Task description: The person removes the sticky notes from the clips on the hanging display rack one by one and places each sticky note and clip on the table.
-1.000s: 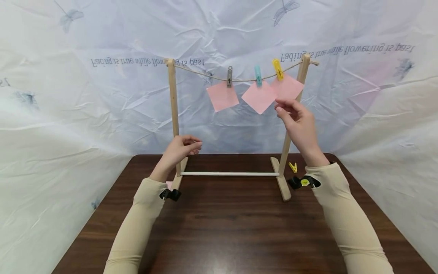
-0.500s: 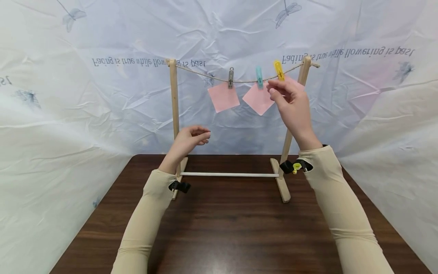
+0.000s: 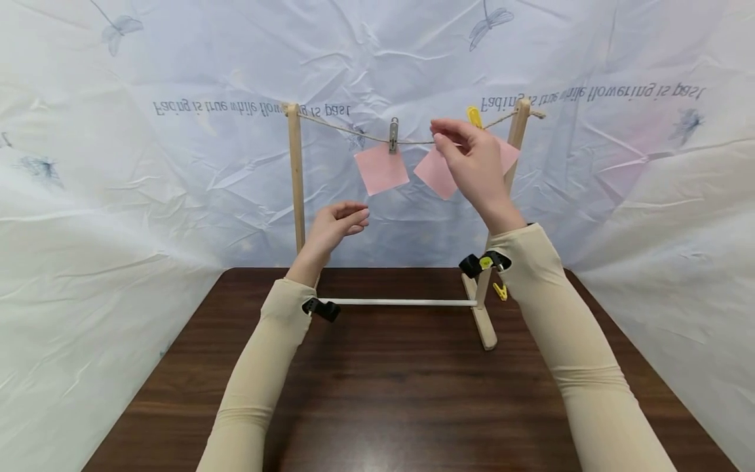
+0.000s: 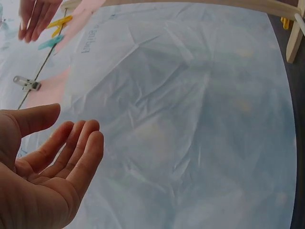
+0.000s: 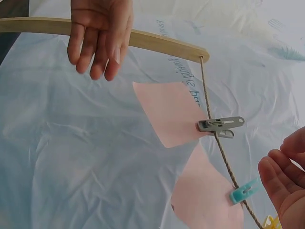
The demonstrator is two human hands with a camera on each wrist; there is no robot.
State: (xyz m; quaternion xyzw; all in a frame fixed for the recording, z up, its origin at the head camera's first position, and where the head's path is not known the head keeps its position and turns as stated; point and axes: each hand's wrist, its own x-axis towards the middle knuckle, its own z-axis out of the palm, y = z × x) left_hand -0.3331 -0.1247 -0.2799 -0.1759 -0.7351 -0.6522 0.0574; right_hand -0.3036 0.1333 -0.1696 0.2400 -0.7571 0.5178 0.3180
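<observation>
Three pink paper squares hang from a twine line (image 3: 345, 128). A grey clothespin (image 3: 393, 136) grips the left square (image 3: 382, 170), a teal clothespin (image 5: 244, 192) the middle one (image 3: 438, 174), and a yellow clothespin (image 3: 474, 117) the right one (image 3: 510, 156). My right hand (image 3: 474, 164) hovers in front of the teal clothespin, hiding it in the head view; the right wrist view shows loosely bent fingers near its handle end, holding nothing. Below the left square, my left hand (image 3: 333, 229) is raised with relaxed fingers, and nothing sits in its palm in the left wrist view.
Wooden posts (image 3: 296, 177) hold the twine at both ends, joined low down by a white rod (image 3: 401, 302). Beside the right foot lies a loose yellow clothespin (image 3: 500, 292) on the dark wooden table (image 3: 413, 393). Printed pale cloth (image 3: 236, 170) hangs behind.
My right hand has moved up and left, from below the right-hand square to in front of the teal clothespin. My left hand has risen and shifted right. The hanging squares look unchanged.
</observation>
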